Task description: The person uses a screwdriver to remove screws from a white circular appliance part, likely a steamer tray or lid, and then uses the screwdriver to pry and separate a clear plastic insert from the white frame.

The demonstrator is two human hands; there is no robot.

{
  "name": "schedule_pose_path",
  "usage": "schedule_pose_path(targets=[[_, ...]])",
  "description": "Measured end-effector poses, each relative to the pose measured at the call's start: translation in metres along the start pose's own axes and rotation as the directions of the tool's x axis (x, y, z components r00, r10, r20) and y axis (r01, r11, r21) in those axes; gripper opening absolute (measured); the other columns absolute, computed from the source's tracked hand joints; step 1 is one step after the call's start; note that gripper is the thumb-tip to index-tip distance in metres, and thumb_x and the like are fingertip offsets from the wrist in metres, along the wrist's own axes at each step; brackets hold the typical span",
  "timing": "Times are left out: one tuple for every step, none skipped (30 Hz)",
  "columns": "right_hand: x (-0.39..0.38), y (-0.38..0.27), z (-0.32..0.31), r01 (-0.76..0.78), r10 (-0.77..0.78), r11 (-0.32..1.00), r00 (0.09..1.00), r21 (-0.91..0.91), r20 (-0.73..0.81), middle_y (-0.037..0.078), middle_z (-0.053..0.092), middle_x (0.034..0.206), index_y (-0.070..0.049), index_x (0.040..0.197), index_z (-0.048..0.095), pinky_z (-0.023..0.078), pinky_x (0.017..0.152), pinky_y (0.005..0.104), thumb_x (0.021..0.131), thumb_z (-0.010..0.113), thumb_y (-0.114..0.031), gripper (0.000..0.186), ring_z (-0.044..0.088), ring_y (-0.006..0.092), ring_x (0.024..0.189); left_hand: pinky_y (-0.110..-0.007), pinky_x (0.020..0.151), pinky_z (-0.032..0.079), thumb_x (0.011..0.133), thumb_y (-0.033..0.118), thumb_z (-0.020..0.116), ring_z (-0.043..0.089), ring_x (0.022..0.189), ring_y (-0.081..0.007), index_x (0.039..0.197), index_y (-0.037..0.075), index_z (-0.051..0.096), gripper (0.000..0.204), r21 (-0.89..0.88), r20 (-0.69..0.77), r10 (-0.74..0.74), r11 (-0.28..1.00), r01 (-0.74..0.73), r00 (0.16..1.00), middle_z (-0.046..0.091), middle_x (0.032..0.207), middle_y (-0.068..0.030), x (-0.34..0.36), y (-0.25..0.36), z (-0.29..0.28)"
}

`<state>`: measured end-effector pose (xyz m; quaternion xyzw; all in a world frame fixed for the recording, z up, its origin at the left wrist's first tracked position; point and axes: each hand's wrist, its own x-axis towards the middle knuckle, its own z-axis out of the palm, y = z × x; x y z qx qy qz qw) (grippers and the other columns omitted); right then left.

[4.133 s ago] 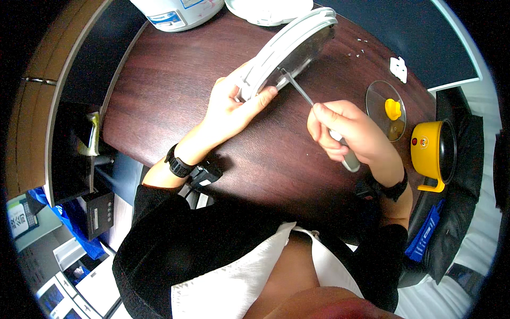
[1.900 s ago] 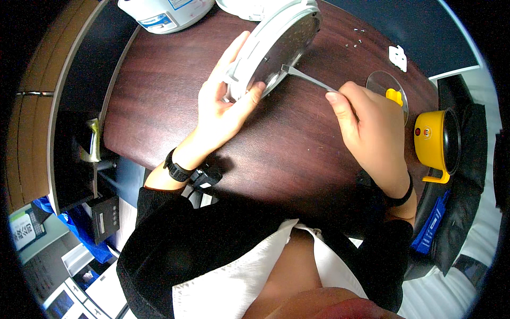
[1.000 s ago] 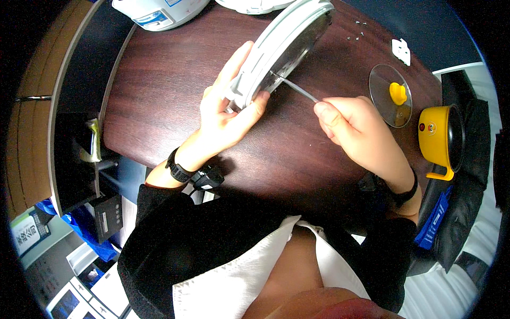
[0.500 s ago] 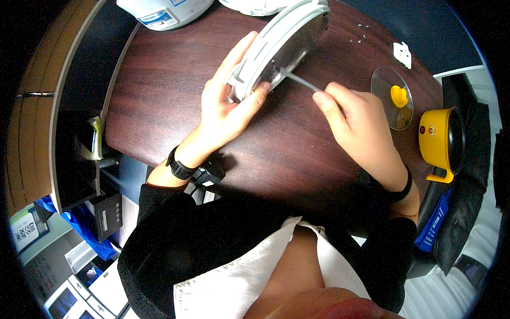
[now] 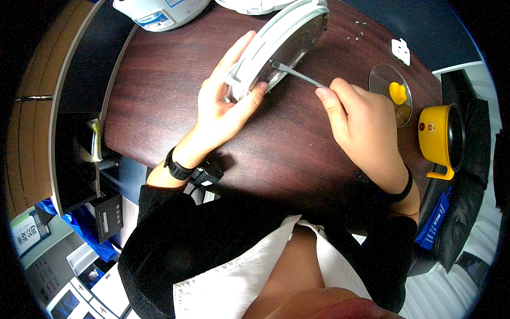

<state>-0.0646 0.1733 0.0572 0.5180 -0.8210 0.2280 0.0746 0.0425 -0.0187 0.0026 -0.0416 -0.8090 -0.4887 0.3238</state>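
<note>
A round white appliance lid (image 5: 249, 72) with a shiny metal inner face (image 5: 297, 42) is tilted up on edge above the table. My left hand (image 5: 223, 103) grips its near rim, thumb on the inner side and fingers spread along the outside. In my right hand (image 5: 358, 114) is a slim grey flat-tipped screwdriver (image 5: 300, 76), its handle hidden in my closed fingers. The screwdriver's tip is at the metal face near the lid's lower edge; whether it touches, I cannot tell.
Several tiny screws (image 5: 357, 36) and a white plastic piece (image 5: 400, 51) lie at the far right. Below them are a glass lid with a yellow knob (image 5: 397, 93) and a yellow pot (image 5: 435, 135). A white appliance body (image 5: 175, 16) stands far left. A black device (image 5: 208, 174) is by my left wrist.
The screwdriver's tip has shifted slightly left and up along the metal face, and my right hand has turned a little. My left hand still holds the lid in nearly the same place.
</note>
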Motion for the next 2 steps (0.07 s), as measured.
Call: schedule_pose_path(targets=[[0.0,0.0,0.0002,0.0,0.0,1.0,1.0,-0.001,0.002,0.011,0.054,0.056,-0.008,0.067,0.049,0.043,0.043,0.0415,0.087,0.053,-0.029,0.029,0.055,0.0322,0.049,-0.029,0.093,0.039,0.077,0.002,0.066,0.048,0.11,-0.0175,0.136,-0.001,0.027,0.071,0.009,0.004,-0.001,1.0,0.001,1.0,0.048,0.125,-0.013,-0.0003,0.0002,-0.0005],[0.0003,-0.0001,0.0005,0.0,0.0,1.0,1.0,-0.001,0.004,0.011,0.054,0.056,-0.008,0.067,0.049,0.043,0.043,0.0414,0.087,0.053,-0.029,0.029,0.055,0.0322,0.049,-0.029,0.093,0.039,0.077,0.002,0.066,0.048,0.111,-0.0178,0.136,-0.001,0.027,0.071,0.01,0.013,0.0,1.0,0.0,1.0,0.048,0.126,-0.0132,-0.0009,-0.0004,-0.0011]])
